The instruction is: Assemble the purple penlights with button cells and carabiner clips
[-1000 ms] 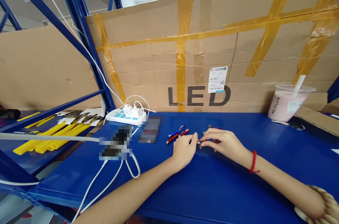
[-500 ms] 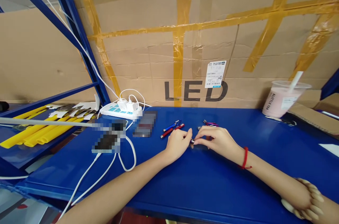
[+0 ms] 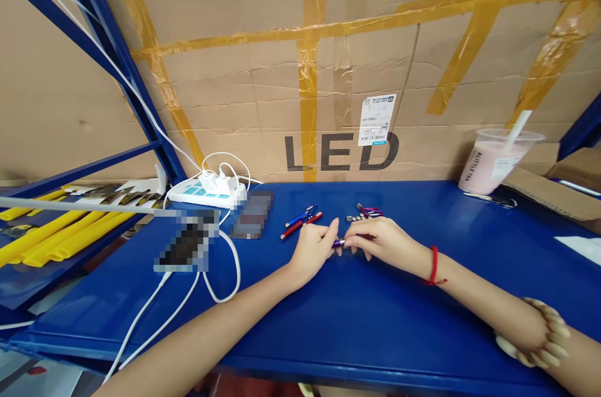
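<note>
My left hand (image 3: 313, 252) is closed around a small purple metal tube with a silver end (image 3: 337, 243), its other end hidden in my fingers. The fingertips of my right hand (image 3: 387, 242) pinch the silver end. Just beyond my left hand lie a blue tube (image 3: 300, 218) and a red tube (image 3: 300, 226), both silver-ended and side by side. Behind my right hand sit several small silver pieces (image 3: 355, 218) and some purple and red clips (image 3: 372, 211), partly covered by that hand.
On the blue table (image 3: 375, 322), a white power strip (image 3: 206, 194) with chargers, a blurred dark phone (image 3: 253, 215) and white cables (image 3: 237, 268) stand left. A drink cup (image 3: 495, 165) is at right. A cardboard box (image 3: 253, 96) walls the back; yellow tubes (image 3: 70, 234) lie far left.
More of the purple tube now shows between my hands, which stay close together. The camera view has shifted slightly, and the things on the table stay in place.
</note>
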`<state>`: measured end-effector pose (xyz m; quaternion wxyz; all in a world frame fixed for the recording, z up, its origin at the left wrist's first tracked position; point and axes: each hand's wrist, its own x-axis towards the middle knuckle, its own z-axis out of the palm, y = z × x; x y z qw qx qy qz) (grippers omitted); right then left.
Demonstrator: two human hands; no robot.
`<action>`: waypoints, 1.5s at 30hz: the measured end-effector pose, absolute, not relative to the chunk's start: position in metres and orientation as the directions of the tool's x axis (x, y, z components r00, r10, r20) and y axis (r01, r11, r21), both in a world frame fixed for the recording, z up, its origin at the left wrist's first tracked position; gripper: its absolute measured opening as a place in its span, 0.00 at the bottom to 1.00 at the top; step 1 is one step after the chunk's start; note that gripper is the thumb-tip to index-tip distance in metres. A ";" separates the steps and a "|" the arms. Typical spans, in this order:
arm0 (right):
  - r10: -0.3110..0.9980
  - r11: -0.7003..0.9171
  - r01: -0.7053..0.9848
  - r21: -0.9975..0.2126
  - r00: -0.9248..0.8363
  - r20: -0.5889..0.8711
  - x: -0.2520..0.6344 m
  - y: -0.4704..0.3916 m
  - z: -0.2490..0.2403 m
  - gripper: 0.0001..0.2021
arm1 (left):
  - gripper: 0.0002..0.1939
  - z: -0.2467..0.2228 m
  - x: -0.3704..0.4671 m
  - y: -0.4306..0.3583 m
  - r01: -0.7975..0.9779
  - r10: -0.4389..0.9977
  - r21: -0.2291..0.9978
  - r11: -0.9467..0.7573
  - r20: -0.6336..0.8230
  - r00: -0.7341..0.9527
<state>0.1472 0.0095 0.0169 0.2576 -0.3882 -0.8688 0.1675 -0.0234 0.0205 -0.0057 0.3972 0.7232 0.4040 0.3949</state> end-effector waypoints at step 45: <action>0.948 0.263 0.397 -0.879 -0.274 0.161 0.135 0.004 0.012 0.26 | 0.08 -0.001 -0.017 0.012 0.260 0.840 0.812 -0.523 0.440 0.317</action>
